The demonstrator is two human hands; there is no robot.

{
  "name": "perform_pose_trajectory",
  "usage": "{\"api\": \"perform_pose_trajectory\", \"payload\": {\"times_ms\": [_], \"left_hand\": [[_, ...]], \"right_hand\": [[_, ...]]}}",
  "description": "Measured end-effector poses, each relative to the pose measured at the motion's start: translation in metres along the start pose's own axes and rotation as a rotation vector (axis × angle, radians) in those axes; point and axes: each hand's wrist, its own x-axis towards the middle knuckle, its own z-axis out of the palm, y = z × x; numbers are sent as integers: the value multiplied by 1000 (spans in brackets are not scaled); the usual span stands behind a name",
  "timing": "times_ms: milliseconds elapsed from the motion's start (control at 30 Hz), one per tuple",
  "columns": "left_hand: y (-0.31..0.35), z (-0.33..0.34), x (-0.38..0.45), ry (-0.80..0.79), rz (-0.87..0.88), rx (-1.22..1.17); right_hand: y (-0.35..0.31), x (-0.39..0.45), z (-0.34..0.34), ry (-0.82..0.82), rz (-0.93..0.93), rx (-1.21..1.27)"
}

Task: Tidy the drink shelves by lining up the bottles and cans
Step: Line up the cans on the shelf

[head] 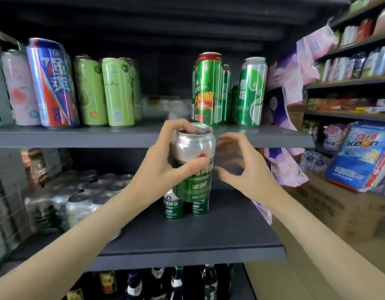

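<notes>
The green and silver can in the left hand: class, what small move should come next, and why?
Probably lower the can onto the middle shelf beside the two matching green cans below it. The left hand grips it in the air, the right hand hovers open beside it, and bare shelf lies in front.

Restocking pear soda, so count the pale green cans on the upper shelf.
2 clearly: one pale green can left, another beside it; more may hide behind.

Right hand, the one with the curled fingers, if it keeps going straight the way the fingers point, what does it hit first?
Most likely the green and silver can gripped by the left hand. The right hand points leftward at its side; a small gap shows, though depth is unclear.
</notes>
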Motion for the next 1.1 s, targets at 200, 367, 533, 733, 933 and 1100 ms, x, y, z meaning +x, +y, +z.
{"api": "perform_pose_trajectory", "payload": {"times_ms": [200, 367, 533, 733, 933, 1100], "left_hand": [[-85, 26, -32, -66, -274, 227], [-143, 58, -39, -162, -475, 473], [-165, 75, -34, -206, -555, 568], [-146, 71, -16, -375, -296, 1104], [-86, 43, 1, 49, 468, 855], [-42, 26, 51, 315, 419, 817]], "right_hand": [[55, -38, 20, -375, 315, -209], [81, -41, 6, -304, 443, -286], [91, -40, 1, -258, 475, -309], [79, -34, -2, -70, 341, -247], [28, -17, -27, 169, 154, -21], [2, 21, -59, 295, 168, 176]]}}
